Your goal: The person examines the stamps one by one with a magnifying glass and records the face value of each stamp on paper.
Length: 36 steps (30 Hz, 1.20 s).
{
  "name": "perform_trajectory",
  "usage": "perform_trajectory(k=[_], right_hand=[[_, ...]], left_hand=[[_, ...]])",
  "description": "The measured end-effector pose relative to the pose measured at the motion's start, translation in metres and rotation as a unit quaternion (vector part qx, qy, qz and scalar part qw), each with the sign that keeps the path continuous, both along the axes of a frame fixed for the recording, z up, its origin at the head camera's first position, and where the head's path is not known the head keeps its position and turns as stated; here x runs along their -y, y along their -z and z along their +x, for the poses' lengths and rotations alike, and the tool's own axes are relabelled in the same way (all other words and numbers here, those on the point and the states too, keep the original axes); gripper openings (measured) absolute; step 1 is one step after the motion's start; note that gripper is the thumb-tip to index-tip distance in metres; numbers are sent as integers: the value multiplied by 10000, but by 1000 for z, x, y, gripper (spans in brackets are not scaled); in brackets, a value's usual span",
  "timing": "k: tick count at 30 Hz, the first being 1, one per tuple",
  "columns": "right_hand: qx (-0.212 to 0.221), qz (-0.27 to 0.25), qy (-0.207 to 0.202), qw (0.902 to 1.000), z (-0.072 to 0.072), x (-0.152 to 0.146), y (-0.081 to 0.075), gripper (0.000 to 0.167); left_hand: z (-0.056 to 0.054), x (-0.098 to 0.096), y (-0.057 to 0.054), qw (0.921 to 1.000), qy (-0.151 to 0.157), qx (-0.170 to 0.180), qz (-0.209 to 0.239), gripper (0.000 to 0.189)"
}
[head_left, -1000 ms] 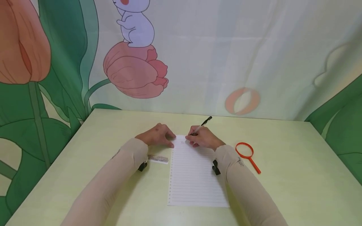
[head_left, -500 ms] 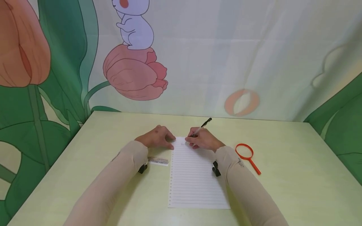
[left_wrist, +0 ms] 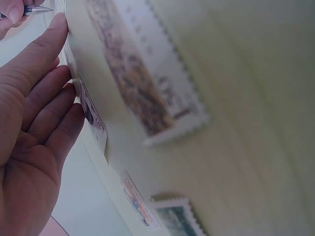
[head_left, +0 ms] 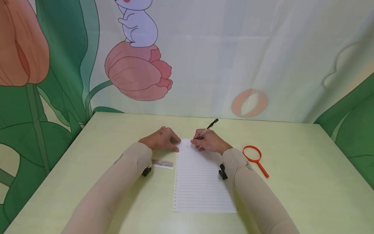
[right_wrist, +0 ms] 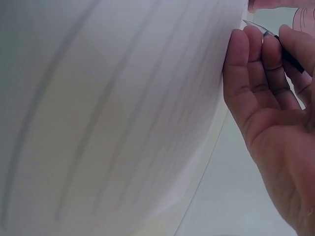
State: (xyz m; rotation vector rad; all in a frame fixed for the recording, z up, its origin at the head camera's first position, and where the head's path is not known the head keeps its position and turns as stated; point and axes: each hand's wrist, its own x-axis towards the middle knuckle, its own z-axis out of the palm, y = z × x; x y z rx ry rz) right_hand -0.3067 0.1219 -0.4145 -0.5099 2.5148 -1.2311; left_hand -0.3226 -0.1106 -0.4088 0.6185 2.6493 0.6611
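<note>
A lined sheet of paper with holes down its left edge lies on the table. My right hand pinches a pen, black at its upper end, whose tip meets the top of the sheet beside small handwritten marks. In the right wrist view, the pen sits between thumb and fingers, and the hand's lower side rests on the paper. My left hand rests at the sheet's upper left edge, its thumb and fingers loosely bent around nothing. Near its wrist lies a postage stamp.
A red magnifying glass lies right of the paper. The left wrist view shows several stamps on the table, including a large brown one and a green one. Behind the table's far edge hangs a printed curtain.
The head view tilts slightly. Both hands keep nearly the same places, and the pen tip stays by the small marks near the sheet's top.
</note>
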Motion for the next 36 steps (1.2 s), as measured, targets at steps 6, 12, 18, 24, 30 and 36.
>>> perform_trajectory(k=[6, 12, 18, 24, 30, 36], right_hand=[[-40, 171, -10, 9998, -1, 0, 0, 12], [-7, 193, -41, 9998, -3, 1, 1, 13], [146, 20, 62, 9999, -4, -2, 1, 12], [100, 124, -16, 9999, -2, -2, -2, 13], [20, 314, -44, 9995, -2, 0, -1, 12], [-82, 323, -106, 9994, -5, -2, 1, 14]], left_hand=[[0, 0, 0, 10000, 57, -27, 37, 48], [0, 1, -1, 10000, 56, -40, 5, 48], [1, 1, -2, 10000, 9, 36, 34, 48], [1, 3, -2, 9999, 108, -63, 110, 45], [1, 4, -3, 9998, 117, -43, 122, 46], [-2, 3, -1, 9998, 137, -22, 135, 45]])
